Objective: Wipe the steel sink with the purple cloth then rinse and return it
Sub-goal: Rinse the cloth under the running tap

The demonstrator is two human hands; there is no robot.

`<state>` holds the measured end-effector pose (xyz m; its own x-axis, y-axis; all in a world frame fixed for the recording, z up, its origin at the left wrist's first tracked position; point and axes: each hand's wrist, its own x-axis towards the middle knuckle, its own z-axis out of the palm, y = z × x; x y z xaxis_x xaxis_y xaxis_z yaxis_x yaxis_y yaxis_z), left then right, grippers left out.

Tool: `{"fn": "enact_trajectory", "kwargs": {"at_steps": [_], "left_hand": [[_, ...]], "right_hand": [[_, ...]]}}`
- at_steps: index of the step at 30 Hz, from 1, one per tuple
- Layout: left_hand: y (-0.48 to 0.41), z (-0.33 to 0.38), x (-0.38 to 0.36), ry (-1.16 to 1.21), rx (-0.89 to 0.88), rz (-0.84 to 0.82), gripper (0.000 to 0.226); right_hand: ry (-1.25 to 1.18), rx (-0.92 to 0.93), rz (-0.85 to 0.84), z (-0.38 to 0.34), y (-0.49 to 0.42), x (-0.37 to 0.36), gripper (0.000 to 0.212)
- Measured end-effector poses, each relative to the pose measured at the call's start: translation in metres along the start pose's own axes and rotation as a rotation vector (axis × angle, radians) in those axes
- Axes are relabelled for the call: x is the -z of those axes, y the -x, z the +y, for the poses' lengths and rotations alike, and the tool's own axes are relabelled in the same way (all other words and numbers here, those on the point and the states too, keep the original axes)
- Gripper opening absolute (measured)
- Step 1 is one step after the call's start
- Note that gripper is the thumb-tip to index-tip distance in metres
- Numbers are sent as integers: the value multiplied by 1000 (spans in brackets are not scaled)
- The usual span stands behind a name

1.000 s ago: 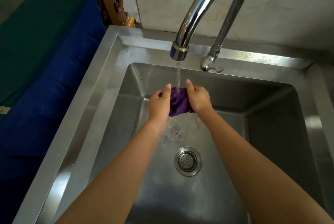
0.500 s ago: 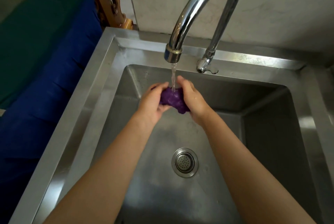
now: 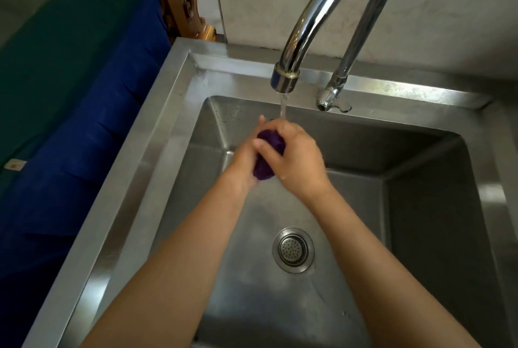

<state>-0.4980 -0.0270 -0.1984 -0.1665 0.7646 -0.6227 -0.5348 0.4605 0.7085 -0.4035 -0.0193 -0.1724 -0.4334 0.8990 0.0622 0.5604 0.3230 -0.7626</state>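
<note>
Both hands clasp the balled-up purple cloth (image 3: 266, 157): left hand (image 3: 244, 159) curled round it from behind, right hand (image 3: 300, 162) gripping over the front w/ thumb across. It's held right under the tap (image 3: 322, 11) where the water stream (image 3: 283, 106) lands, prob. so the flow soaks it while it's squeezed, i.e. the rinse step. Cloth is above the steel sink (image 3: 157, 151) basin, clear of its floor; basin shows only a wet sheen & the drain strainer (image 3: 293, 249), no pooled water.

R hand (image 3: 297, 159) now closes over top of purple cloth (image 3: 269, 140) instead of sitting beside L hand (image 3: 241, 163). Cloth goes from loose hanging fold to tight wad squeezed btwn both hands. The water stream (image 3: 283, 106) now lands on R fingers, not cloth.
</note>
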Motion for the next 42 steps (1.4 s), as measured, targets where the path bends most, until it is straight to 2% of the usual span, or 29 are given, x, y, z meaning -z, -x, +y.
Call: {"fn": "enact_trajectory", "kwargs": {"at_steps": [3,5,7,10,13,15,19,22,24,26,30,33,35,38,40,42], "left_hand": [[5,-11,-14,162,7,29,44],[6,-16,-21,102,103,97,41],[4,-20,-27,-70,148,181,38],[0,-20,-26,-242,24,298,40],[-6,-11,-17,-290,-110,366,36],[-13,-4,-11,-230,-65,352,35],[-9,-7,1,-134,-74,145,40],[1,-16,-4,-151,21,132,42],[3,-14,-14,-217,135,178,42],[-1,-12,-21,-225,174,230,39],[-3,-9,-16,-312,-62,360,36],[-10,1,-2,-251,-80,401,28],[-14,5,5,-166,-31,346,32],[-12,5,2,10,-83,212,43],[-7,-2,-11,41,-29,195,45],[-2,-7,-19,-12,81,221,43]], "right_hand": [[252,-20,111,-14,-7,-6,34],[286,-129,93,-10,-22,-3,34],[250,-247,61,0,-36,3,39],[162,-329,17,25,-45,5,40],[115,-293,-135,39,-35,11,33],[90,-194,-156,30,-19,14,33],[168,-12,6,-16,9,0,33],[218,-159,103,-24,-12,-6,35],[172,-300,86,-12,-37,-3,35],[130,-389,83,7,-52,-3,38],[21,-398,44,34,-49,-7,38],[27,-299,-22,34,-27,-3,37],[33,-187,-6,16,-11,-5,30],[122,-68,93,-22,-2,-14,32],[147,-208,155,-26,-21,-13,34],[90,-390,141,-11,-47,-9,38]]}}
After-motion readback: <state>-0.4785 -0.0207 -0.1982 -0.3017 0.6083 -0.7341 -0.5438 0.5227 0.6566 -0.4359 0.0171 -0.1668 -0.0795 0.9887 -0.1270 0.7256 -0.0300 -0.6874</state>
